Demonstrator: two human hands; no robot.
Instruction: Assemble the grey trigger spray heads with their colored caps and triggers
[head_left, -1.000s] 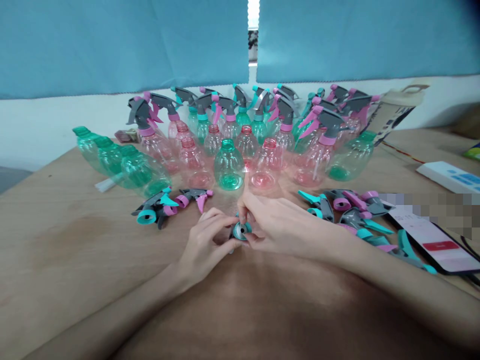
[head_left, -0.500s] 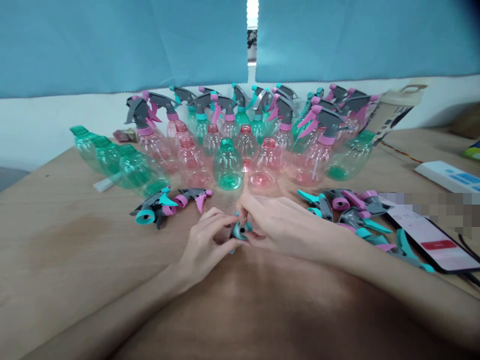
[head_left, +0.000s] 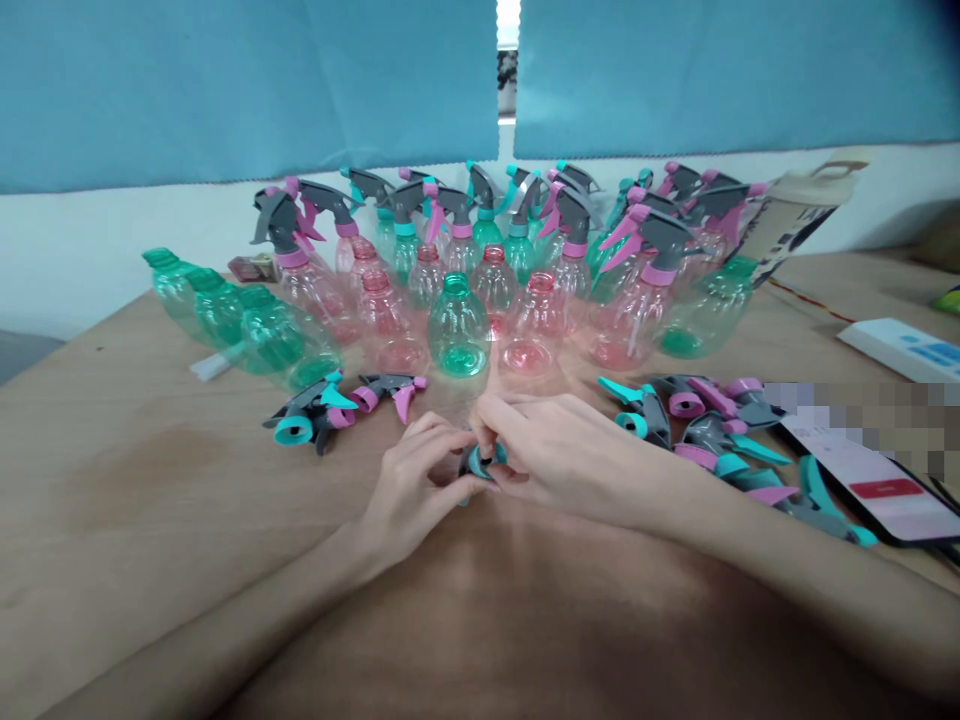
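Observation:
Near the table's middle, my left hand [head_left: 412, 482] pinches a grey spray head with a teal collar [head_left: 487, 462] between thumb and fingers. My right hand [head_left: 544, 450] grips the same spray head from the other side, its index finger bent down over the collar's opening. Fingers hide most of the spray head. Just beyond my hands stand an uncapped green bottle [head_left: 458, 330] and uncapped pink bottles [head_left: 529, 330]. Loose spray heads [head_left: 304, 415] lie left of my hands, and several more [head_left: 705, 435] lie to the right.
Several bottles with spray heads [head_left: 574, 250] stand along the back of the wooden table [head_left: 150, 520]. Green bottles [head_left: 266, 335] lean at the left. At the right are a phone [head_left: 877, 480], a white box [head_left: 900, 345] and a tall cup [head_left: 795, 220].
My right index finger has moved down over the collar's opening. The whole view has shifted slightly; both hands still hold the spray head.

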